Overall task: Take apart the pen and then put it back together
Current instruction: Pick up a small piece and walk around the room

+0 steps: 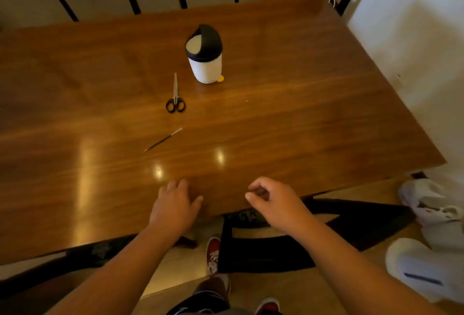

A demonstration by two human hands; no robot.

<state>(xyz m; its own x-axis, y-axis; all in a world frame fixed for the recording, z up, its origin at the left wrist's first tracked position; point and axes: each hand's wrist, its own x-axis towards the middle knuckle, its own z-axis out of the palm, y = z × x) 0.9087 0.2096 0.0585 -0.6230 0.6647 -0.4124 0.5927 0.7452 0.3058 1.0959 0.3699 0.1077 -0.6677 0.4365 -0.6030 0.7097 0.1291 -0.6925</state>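
A thin dark pen part (163, 139), like a refill with a pale end, lies slanted on the wooden table (301, 113), well beyond both hands. My left hand (173, 204) rests palm down near the table's front edge, fingers stretched and holding nothing. My right hand (272, 200) hovers at the same edge to the right, its fingers curled toward the thumb. A dark spot sits between those fingertips, and I cannot tell whether it is a small piece or shadow. No other pen parts show.
Black-handled scissors (175, 100) lie past the pen part. A white canister with a black lid (204, 56) stands behind them. A dark chair (288, 247) is below the table edge, with white bags (426, 239) on the floor at right.
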